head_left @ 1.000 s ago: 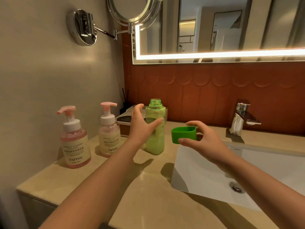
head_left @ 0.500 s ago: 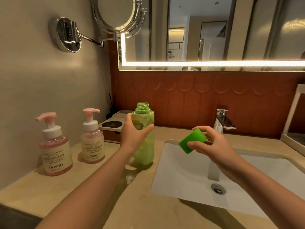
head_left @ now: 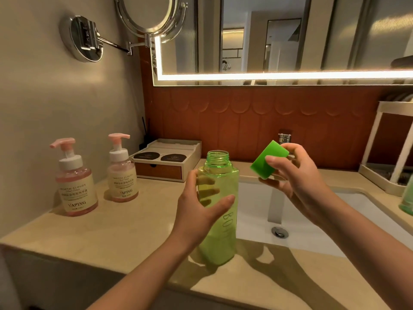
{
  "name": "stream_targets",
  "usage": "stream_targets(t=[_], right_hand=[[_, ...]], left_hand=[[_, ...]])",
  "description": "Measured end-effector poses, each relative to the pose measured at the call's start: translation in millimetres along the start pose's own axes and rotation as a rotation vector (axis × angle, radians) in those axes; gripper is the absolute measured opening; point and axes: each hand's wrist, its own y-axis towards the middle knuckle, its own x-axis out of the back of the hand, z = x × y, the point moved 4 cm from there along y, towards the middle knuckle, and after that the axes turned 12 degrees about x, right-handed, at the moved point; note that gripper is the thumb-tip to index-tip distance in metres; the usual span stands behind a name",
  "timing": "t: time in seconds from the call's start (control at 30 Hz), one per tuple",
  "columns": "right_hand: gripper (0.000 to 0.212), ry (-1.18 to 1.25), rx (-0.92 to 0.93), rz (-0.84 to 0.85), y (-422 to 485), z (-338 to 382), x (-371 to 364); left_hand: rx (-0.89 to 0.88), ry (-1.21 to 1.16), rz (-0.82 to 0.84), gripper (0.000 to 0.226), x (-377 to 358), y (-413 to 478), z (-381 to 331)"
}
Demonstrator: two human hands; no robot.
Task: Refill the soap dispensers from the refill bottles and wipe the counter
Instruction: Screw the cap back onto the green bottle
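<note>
As L hand grips bottle nr sink; R hand: cap.

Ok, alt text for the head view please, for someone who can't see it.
The left hand grips an open, upright green refill bottle while the right hand holds a green cap beside its neck, not touching it. Two pink pump dispensers stand on the beige counter at left, pumps on; a white sink lies at right.
</note>
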Motion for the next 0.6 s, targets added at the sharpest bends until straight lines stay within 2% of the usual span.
stream_targets(t=[0.27,0.47,0.6], right_hand=[[0.039,-0.108,0.113,0.115,1.4,29.7,-3.7],[0.053,-0.310,0.198,0.192,15.4,47.2,-18.4],[0.048,-0.484,0.222,0.354,25.0,55.9,-33.4]], left_hand=[[-0.041,-0.150,-0.031,0.071,-18.4,-11.5,9.7],[-0.040,-0.196,-0.067,0.075,-25.6,-15.3,12.1],[-0.032,-0.185,-0.073,0.068,-26.0,-14.6,12.7]])
